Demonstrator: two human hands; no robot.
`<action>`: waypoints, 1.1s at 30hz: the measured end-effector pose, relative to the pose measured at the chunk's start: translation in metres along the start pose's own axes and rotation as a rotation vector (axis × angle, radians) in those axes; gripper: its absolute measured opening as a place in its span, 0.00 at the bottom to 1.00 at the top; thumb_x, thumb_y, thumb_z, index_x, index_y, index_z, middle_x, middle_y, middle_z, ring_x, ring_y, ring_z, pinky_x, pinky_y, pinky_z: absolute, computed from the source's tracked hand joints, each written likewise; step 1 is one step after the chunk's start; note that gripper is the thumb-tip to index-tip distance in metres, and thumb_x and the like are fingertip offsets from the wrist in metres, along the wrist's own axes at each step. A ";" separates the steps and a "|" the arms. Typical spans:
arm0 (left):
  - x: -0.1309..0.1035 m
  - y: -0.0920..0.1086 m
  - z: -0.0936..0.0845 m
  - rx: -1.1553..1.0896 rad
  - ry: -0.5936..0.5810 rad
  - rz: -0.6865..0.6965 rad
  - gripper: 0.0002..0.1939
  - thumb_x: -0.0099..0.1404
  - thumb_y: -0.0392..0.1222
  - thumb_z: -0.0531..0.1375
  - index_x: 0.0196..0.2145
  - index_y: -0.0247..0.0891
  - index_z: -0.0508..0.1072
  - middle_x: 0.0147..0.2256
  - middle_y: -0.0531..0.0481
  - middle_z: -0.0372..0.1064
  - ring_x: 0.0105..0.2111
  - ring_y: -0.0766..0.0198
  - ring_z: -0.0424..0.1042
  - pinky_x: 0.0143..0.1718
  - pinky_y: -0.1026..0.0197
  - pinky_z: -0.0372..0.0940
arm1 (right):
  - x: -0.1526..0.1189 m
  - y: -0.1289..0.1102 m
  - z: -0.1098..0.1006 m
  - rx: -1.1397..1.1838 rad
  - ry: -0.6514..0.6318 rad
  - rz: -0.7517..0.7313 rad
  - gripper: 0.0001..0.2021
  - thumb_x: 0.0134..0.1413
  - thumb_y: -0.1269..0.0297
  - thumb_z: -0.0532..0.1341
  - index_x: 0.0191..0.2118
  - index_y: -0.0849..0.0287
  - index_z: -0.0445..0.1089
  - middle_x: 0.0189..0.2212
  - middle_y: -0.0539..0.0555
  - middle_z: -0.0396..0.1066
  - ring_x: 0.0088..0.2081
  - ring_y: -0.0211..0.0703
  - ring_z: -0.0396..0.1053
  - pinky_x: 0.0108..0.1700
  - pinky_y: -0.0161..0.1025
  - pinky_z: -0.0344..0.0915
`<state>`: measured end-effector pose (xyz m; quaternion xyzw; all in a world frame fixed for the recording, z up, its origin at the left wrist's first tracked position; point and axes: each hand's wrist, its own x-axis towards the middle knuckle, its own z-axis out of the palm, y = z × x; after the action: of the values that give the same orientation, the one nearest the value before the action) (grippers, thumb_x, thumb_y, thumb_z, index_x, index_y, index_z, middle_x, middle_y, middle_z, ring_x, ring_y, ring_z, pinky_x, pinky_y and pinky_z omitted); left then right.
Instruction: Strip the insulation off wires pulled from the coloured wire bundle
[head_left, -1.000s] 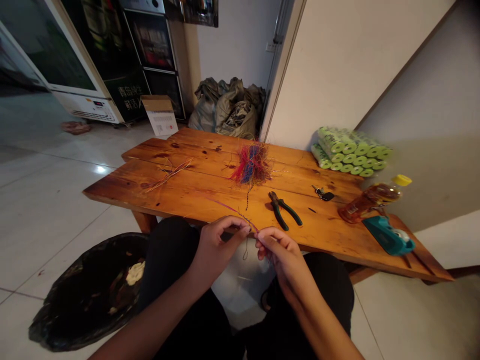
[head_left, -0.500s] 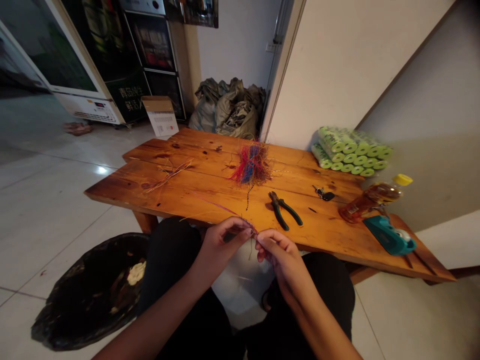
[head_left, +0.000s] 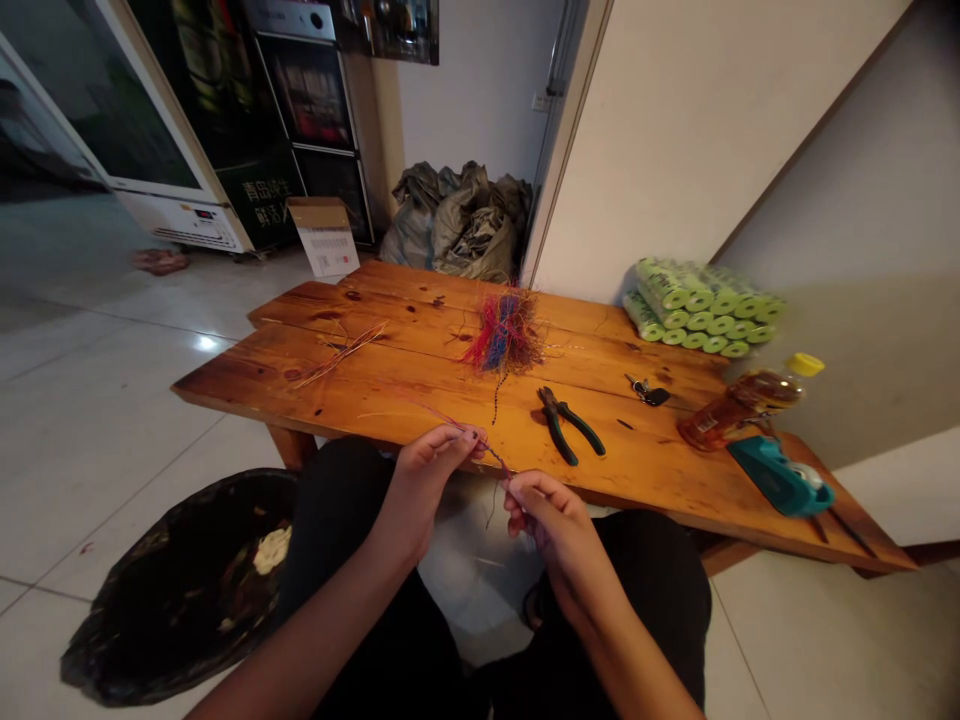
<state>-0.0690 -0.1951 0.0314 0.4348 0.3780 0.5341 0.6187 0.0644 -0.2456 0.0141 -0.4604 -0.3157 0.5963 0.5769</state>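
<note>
Between my hands stretches a thin twisted cord of coloured strands (head_left: pixel 493 454), just off the table's front edge. My left hand (head_left: pixel 439 455) pinches it on the upper side, and loose reddish strands run from those fingers back over the table. My right hand (head_left: pixel 544 500) pinches the lower end, with one thin loose strand dangling beside it. Beyond the hands lies a tangled bundle of red, blue and brown strands (head_left: pixel 501 335), a dark beaded-looking cord trailing from it. Pliers with green handles (head_left: pixel 568 425) rest on the table, jaws pointing away.
The wooden table (head_left: pixel 420 390) also carries a small pile of strands (head_left: pixel 343 355), keys (head_left: pixel 647 390), a drink bottle (head_left: pixel 739 400), a teal tape dispenser (head_left: pixel 780 475) and green-wrapped rolls (head_left: pixel 701 305). A black-lined bin (head_left: pixel 172 590) stands on the floor at my left.
My left hand has slid up and left along the cord, away from my right hand, so more twisted cord shows between them. My right hand has shifted slightly down.
</note>
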 end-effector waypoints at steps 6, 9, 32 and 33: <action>-0.002 -0.002 0.002 -0.062 -0.026 -0.062 0.10 0.54 0.44 0.62 0.31 0.35 0.75 0.31 0.49 0.72 0.32 0.65 0.70 0.39 0.60 0.63 | 0.001 0.004 0.000 0.071 0.001 0.044 0.09 0.39 0.59 0.67 0.25 0.60 0.72 0.20 0.49 0.65 0.22 0.33 0.58 0.23 0.32 0.57; -0.003 -0.005 0.000 -0.103 -0.059 -0.102 0.08 0.55 0.43 0.62 0.30 0.35 0.75 0.29 0.50 0.72 0.31 0.67 0.69 0.39 0.62 0.63 | 0.000 0.005 0.000 0.079 0.001 0.053 0.09 0.40 0.59 0.67 0.26 0.60 0.73 0.20 0.49 0.65 0.22 0.33 0.58 0.24 0.31 0.57; 0.005 0.004 -0.007 0.114 -0.081 0.026 0.07 0.52 0.41 0.63 0.29 0.36 0.76 0.37 0.47 0.73 0.42 0.60 0.69 0.47 0.59 0.61 | 0.001 0.002 -0.003 -0.048 0.082 -0.083 0.09 0.41 0.59 0.66 0.25 0.60 0.72 0.20 0.49 0.66 0.21 0.33 0.59 0.25 0.32 0.57; 0.006 0.005 -0.007 0.141 -0.075 0.047 0.07 0.52 0.41 0.64 0.28 0.36 0.76 0.38 0.47 0.73 0.43 0.60 0.69 0.47 0.59 0.61 | 0.001 0.000 -0.003 -0.075 0.087 -0.099 0.09 0.41 0.59 0.66 0.25 0.60 0.72 0.20 0.48 0.67 0.21 0.33 0.59 0.26 0.32 0.57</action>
<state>-0.0767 -0.1878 0.0335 0.5058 0.3808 0.5039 0.5875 0.0672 -0.2454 0.0124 -0.4908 -0.3348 0.5343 0.6012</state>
